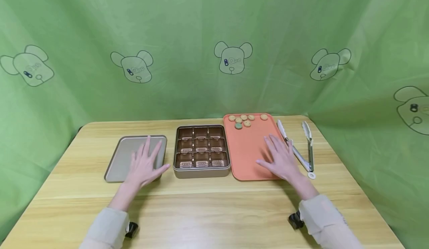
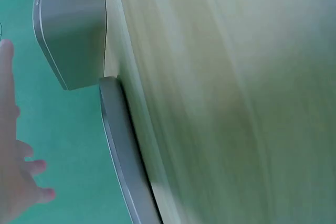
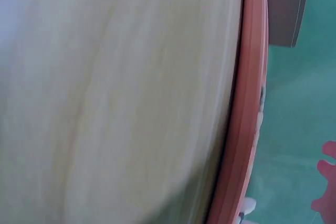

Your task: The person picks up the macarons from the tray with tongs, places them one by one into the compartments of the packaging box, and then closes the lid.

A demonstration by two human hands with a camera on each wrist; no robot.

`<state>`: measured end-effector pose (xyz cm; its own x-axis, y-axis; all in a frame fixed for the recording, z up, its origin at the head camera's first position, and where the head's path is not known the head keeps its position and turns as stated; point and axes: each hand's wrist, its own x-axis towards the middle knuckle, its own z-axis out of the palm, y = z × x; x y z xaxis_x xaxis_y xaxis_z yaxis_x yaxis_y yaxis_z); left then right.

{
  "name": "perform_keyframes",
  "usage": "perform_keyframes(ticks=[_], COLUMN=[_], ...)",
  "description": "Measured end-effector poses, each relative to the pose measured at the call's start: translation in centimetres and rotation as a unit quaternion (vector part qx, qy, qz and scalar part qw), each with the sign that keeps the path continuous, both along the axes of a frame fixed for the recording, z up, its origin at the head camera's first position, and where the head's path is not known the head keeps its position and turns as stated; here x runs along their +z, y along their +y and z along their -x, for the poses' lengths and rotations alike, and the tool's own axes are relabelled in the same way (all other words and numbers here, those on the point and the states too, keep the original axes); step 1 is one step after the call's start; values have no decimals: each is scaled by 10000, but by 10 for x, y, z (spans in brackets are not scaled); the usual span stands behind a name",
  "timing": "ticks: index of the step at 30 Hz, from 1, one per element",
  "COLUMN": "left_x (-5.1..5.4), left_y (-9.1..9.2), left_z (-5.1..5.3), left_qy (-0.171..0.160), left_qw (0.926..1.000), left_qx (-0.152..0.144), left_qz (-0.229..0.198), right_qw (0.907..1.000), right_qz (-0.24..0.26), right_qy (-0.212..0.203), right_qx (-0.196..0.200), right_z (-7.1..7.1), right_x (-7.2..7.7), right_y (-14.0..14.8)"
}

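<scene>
Left hand (image 1: 143, 168) spread and released over a grey lid (image 1: 124, 155), right hand (image 1: 282, 161) likewise over a red tray (image 1: 245, 154), apparently not touching, sectioned box (image 1: 202, 173) between them, cookies (image 1: 243, 117) beyond the right hand, tongs (image 1: 311, 157) to its right.

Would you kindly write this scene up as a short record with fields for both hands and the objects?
Left hand: fingers spread, above flat grey rectangular lid
Right hand: fingers spread, above coral rectangular tray
Between lid and tray: square grey tin holding brown nine-compartment plastic insert
On tray, far side: six round tan cookies, one round green cookie
Right of tray: silver metal tongs, arms apart
Held: nothing in either hand
</scene>
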<state>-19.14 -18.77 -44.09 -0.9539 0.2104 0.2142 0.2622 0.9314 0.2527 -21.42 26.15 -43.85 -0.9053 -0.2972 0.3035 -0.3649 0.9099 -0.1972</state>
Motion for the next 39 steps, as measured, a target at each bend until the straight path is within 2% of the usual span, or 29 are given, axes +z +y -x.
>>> perform_keyframes(ticks=[4,7,10,17,20,24,31,39], left_x=[0,0,1,-5,-8,-12,-16,-16], left_y=[6,11,16,28,32,36,40,42], left_z=[3,6,9,16,17,17,18,17], left_qy=[-257,-587,-855,-1257,-1496,-1738,-1784,-1721], left_qw=[9957,9833,9739,9627,9547,9475,9468,9519], left_qx=[-84,-165,-244,-590,-667,-683,-611,-644], left_qz=[-889,-1713,-2089,-2323,-2482,-2595,-2607,-2450], right_qw=[9987,9970,9946,9892,9855,9755,9552,9360], right_qz=[481,715,922,1132,1172,1453,1855,1864], right_qy=[101,-4,-104,-139,-379,-763,-1064,-1211], right_qx=[-112,-286,-470,-925,-1168,-1463,-2048,-2728], right_z=[5,8,10,12,12,12,12,10], right_x=[1,3,2,-1,-2,-3,-5,-9], right_y=[11,18,24,38,44,51,61,77])
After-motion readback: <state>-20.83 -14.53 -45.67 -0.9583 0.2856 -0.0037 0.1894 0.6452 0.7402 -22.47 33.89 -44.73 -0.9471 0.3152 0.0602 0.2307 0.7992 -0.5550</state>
